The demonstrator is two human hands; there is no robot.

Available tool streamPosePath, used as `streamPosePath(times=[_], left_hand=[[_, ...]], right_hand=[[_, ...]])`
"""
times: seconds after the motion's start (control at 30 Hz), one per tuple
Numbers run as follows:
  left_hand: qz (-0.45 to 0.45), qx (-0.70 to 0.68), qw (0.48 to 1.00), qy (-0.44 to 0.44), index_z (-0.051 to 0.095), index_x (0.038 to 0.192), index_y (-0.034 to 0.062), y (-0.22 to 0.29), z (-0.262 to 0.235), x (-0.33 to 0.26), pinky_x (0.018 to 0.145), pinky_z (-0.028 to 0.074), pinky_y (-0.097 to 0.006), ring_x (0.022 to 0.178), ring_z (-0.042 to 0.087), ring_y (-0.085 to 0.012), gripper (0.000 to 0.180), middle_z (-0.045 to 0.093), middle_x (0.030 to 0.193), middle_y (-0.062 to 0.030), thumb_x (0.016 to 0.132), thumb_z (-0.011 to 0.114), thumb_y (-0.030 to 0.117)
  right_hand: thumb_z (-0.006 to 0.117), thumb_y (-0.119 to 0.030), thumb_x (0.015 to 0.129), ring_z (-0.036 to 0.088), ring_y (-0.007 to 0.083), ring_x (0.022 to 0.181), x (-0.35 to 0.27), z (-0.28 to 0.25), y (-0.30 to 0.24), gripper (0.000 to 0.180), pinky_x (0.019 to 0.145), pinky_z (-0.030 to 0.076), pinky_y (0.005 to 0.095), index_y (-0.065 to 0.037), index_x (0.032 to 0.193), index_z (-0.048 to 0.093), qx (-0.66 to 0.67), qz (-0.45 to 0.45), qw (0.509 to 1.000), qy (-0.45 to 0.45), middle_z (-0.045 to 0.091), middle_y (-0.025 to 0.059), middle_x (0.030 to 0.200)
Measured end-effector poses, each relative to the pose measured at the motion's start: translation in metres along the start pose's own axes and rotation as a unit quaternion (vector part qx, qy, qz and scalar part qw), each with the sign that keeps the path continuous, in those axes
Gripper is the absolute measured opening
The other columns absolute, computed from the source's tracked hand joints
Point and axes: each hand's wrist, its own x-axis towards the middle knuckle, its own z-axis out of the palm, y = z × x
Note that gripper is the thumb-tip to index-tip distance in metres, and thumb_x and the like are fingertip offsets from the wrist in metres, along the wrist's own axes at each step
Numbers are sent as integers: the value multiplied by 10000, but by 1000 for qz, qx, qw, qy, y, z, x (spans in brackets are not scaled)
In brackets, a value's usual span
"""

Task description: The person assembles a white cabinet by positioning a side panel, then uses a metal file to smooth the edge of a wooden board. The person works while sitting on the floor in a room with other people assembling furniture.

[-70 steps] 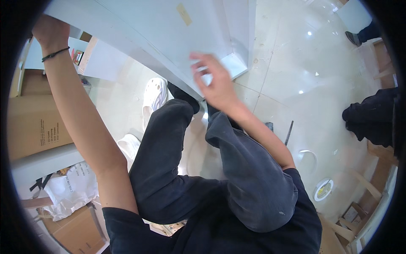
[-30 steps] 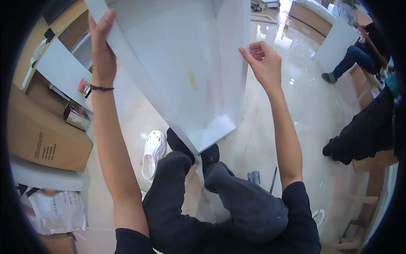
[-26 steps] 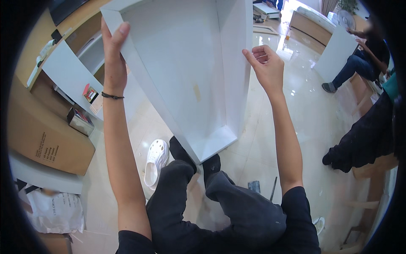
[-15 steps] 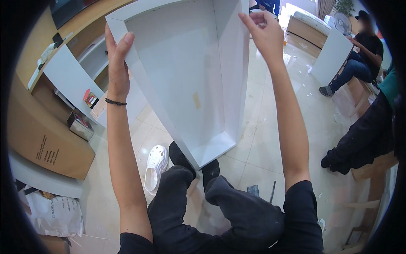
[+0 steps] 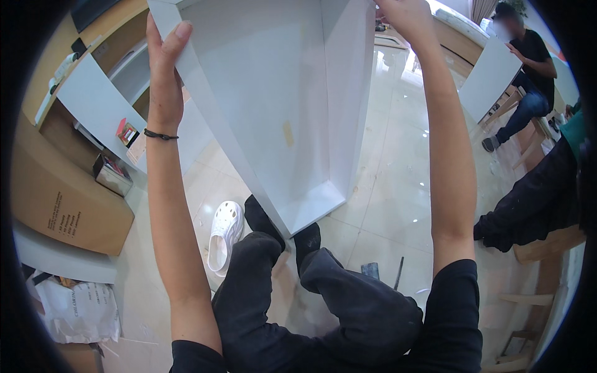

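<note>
A long white open box of panels (image 5: pixel 267 81), like a shallow drawer or cabinet shell, stands tilted in front of me, its lower corner between my feet. A small yellowish strip (image 5: pixel 288 133) sits on its inner face. My left hand (image 5: pixel 163 46) is closed round the box's left side, thumb on the rim. At the upper right, my right hand (image 5: pixel 407 15) has curled fingers against the top of the right wall. The picture's upper edge cuts off those fingers, so whatever they pinch is hidden.
A white clog (image 5: pixel 225 236) lies by my left foot; a dark slim tool (image 5: pixel 399 273) and a grey-blue piece (image 5: pixel 370 270) lie right. Cardboard (image 5: pixel 74 193) and shelving (image 5: pixel 134 71) stand left. A seated person (image 5: pixel 535 68) holds a white panel (image 5: pixel 488 78); another person's dark-trousered leg (image 5: pixel 528 193) extends nearby.
My right hand has moved up and to the right, partly out of the picture. My left hand keeps its grip, and the view has shifted slightly. The seated person's head and arms have moved.
</note>
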Motion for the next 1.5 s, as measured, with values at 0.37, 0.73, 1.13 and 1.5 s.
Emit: streamPosePath(times=[0.37,0.73,1.13,1.5], left_hand=[[38,13,999,-3,404,1440,74,10,19,-6,1050,411,-336,1249,516,-192,656,546,1322,-82,920,600,421],[56,81,995,6,300,1513,103,9,20,-5,1104,372,-387,1329,456,-252,839,469,1415,-128,861,606,533],[126,125,984,0,102,1574,21,17,29,-11,1209,158,-509,1497,154,-372,1080,193,1588,-255,806,632,565],[94,121,988,30,287,1535,113,3,21,-2,1124,341,-431,1376,391,-306,898,408,1462,-182,836,619,570]], right_hand=[[722,-324,914,648,141,674,-6,-13,4,370,596,534,278,36,957,649,75,28,995,-66,674,93,819],[680,-291,944,624,113,757,0,-8,22,303,633,556,261,-28,1084,624,197,87,972,-95,640,38,903],[699,-265,912,612,150,778,8,1,9,334,589,563,295,-8,1102,601,141,30,989,-31,588,53,888],[744,-246,876,616,172,764,7,-3,6,402,595,568,298,22,1127,579,150,52,986,-56,586,80,909]])
